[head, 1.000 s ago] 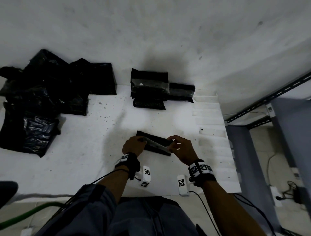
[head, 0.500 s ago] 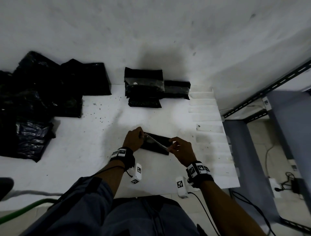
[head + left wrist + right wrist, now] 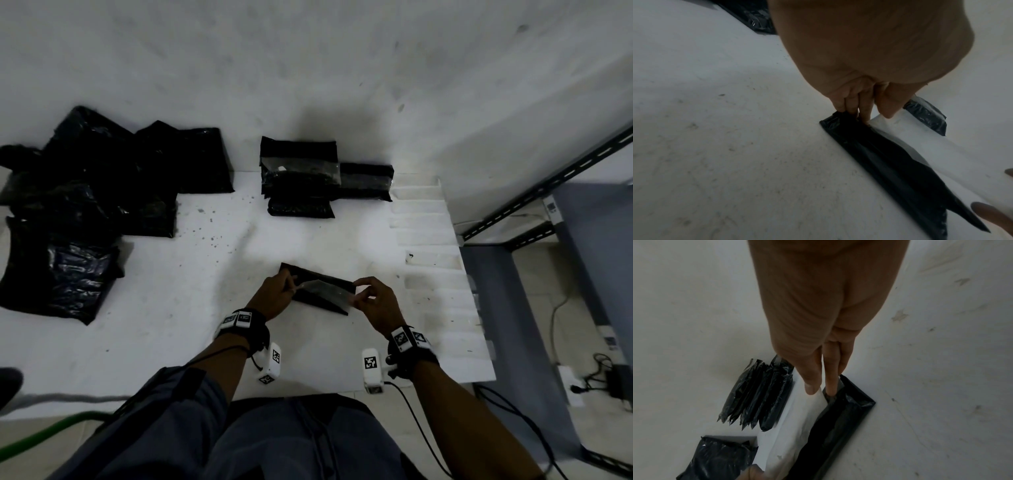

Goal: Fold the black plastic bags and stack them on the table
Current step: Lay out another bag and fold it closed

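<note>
A narrow folded black bag (image 3: pixel 317 277) lies on the white table (image 3: pixel 171 308) in front of me. My left hand (image 3: pixel 293 286) pinches its left end and my right hand (image 3: pixel 358 293) pinches its right end. Between them a glossy, pale top layer is lifted off the black strip. The left wrist view shows my left hand (image 3: pixel 865 115) gripping the bag (image 3: pixel 890 162) at its corner. In the right wrist view my right hand (image 3: pixel 821 391) pinches the pale layer above the bag (image 3: pixel 838 426). A stack of folded bags (image 3: pixel 298 178) sits by the wall.
A heap of loose black bags (image 3: pixel 85 192) covers the table's left side. White ridged panels (image 3: pixel 431 260) line the right edge, with a grey metal shelf frame (image 3: pixel 513 219) beyond. A green hose (image 3: pixel 51 435) and floor cables lie below.
Both hands keep their pinch on the bag's ends. The glossy top layer has come up a little from the black strip, and my head view has shifted slightly.
</note>
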